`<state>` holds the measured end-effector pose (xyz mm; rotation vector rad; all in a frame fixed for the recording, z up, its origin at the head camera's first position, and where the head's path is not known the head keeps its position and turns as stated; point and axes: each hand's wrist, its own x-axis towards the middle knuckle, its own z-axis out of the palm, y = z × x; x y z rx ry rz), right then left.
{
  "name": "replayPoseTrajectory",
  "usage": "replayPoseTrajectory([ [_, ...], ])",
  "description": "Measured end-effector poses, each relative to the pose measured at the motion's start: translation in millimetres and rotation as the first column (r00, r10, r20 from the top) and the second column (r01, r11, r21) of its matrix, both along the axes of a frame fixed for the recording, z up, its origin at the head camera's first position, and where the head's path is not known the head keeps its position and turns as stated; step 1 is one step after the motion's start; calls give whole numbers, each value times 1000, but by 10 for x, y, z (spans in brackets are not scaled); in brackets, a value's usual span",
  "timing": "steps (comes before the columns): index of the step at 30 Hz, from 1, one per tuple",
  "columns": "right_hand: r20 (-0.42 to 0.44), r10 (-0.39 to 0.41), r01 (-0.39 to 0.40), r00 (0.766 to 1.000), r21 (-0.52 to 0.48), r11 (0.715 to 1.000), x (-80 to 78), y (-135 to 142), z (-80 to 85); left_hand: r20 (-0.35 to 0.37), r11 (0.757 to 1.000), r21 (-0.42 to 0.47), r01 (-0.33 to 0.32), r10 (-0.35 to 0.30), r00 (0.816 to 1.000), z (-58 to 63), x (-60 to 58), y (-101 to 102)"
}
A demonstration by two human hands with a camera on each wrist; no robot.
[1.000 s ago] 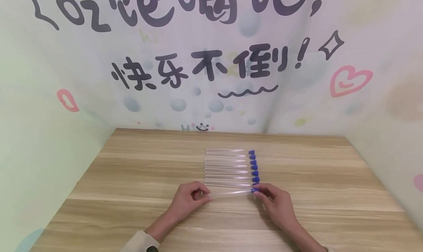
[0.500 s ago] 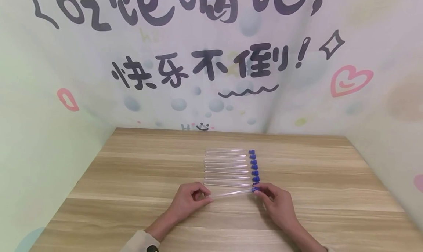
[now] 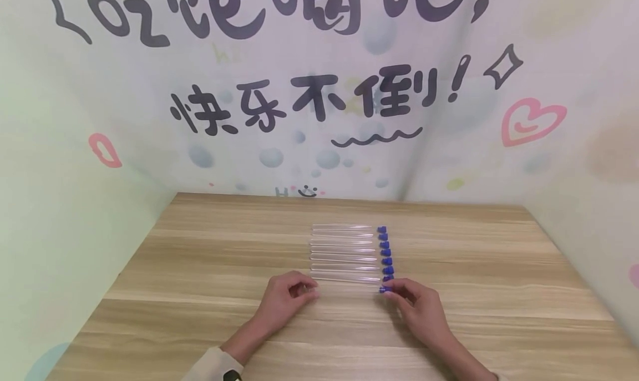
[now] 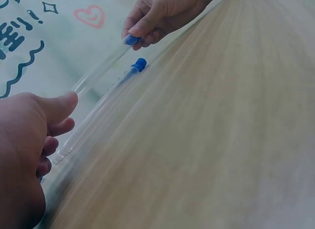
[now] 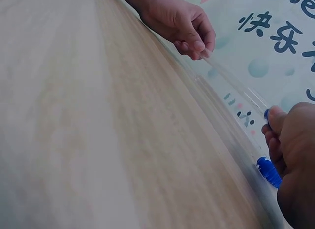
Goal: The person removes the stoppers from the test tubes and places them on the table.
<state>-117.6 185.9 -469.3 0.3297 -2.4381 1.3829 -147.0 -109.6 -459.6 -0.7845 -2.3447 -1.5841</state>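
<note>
A clear test tube [image 4: 101,70] spans the gap between both hands, held above the table. My left hand [image 3: 286,300] pinches its left end between thumb and fingers. At the other end, my right hand [image 3: 418,309] pinches a blue stopper [image 4: 131,40] that sits at the tube's mouth, partly covered by the fingertips. In the head view this tube is very faint. Just beyond it lies a row of clear test tubes [image 3: 344,253], side by side. A line of blue stoppers [image 3: 386,252] runs along their right ends; the nearest is partly hidden behind the right fingers.
The wood-grain table [image 3: 199,242] extends around the row on all sides. A white printed cloth [image 3: 239,164] with dark lettering and a pink heart hangs along the back edge, with pale walls at both sides.
My left hand has shifted slightly away from me, bringing the held tube nearly parallel to the row. The right hand keeps its pinch on the stopper, almost in place.
</note>
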Motion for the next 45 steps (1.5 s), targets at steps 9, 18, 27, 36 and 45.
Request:
replayPoseTrajectory([
  [9, 31, 86, -87, 996, 32, 996, 2, 67, 29, 63, 1000, -7, -30, 31, 998, -129, -56, -3],
  [18, 19, 144, -145, 989, 56, 988, -13, 93, 33, 126, 997, -30, -69, 73, 989, -109, -45, -6],
  [27, 56, 109, -113, 992, 62, 992, 0, 73, 50, 125, 995, -46, -88, 93, 988, -104, -47, -7],
  [36, 89, 138, -142, 986, 38, 989, 0, 61, 50, 119, 992, -81, -94, 103, 988, -66, -45, -20],
  [45, 153, 121, -130, 981, 52, 990, -19, 99, 22, 130, 993, -94, -77, 89, 987, -48, -43, -5],
])
